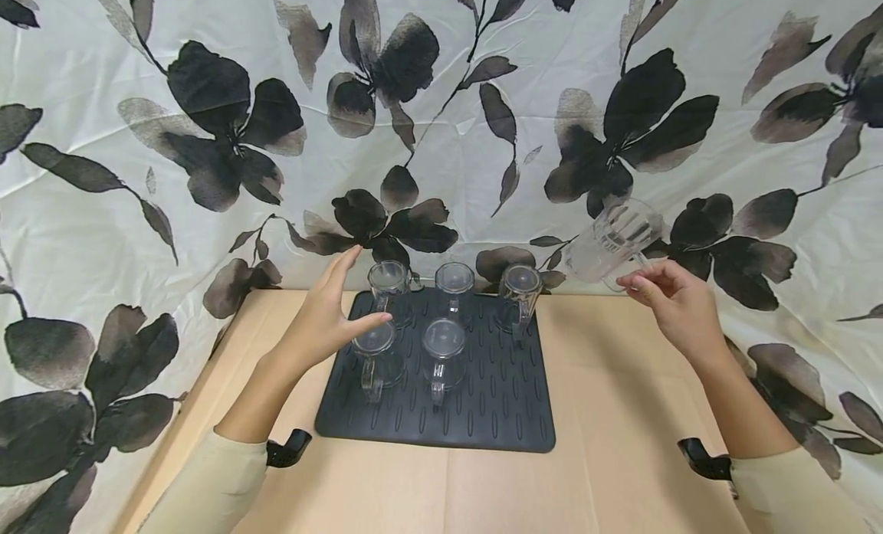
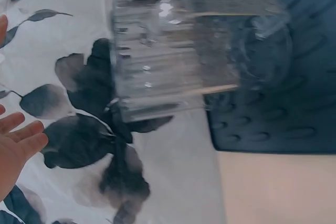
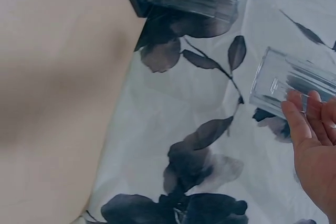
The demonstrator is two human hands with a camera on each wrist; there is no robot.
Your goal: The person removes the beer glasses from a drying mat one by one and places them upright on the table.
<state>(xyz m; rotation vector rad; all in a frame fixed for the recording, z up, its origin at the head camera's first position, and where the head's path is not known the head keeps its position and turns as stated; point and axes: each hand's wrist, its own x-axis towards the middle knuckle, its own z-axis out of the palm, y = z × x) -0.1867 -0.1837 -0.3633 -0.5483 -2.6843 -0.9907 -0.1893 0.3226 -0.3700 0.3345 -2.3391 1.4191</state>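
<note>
In the head view my right hand [image 1: 672,303] grips a clear glass mug [image 1: 612,241] by its handle, tilted in the air right of the mat. The same mug [image 3: 291,80] shows at the right wrist view's edge, fingers around its handle side. Left hand [image 1: 323,313] hovers with fingers spread and thumb apart, holding nothing. Its thumb overlaps the top of the front left mug [image 1: 382,363] in the head view. On the dark ribbed mat [image 1: 476,434] stand a front middle mug [image 1: 444,358] and three back mugs, including the back left one [image 1: 389,289], bottoms up.
The mat lies on a light wooden table [image 1: 607,473], toward its back edge. A white cloth with dark flowers [image 1: 497,28] hangs behind the table and along both sides. The back right mug [image 1: 519,296] stands near the mat's far right corner.
</note>
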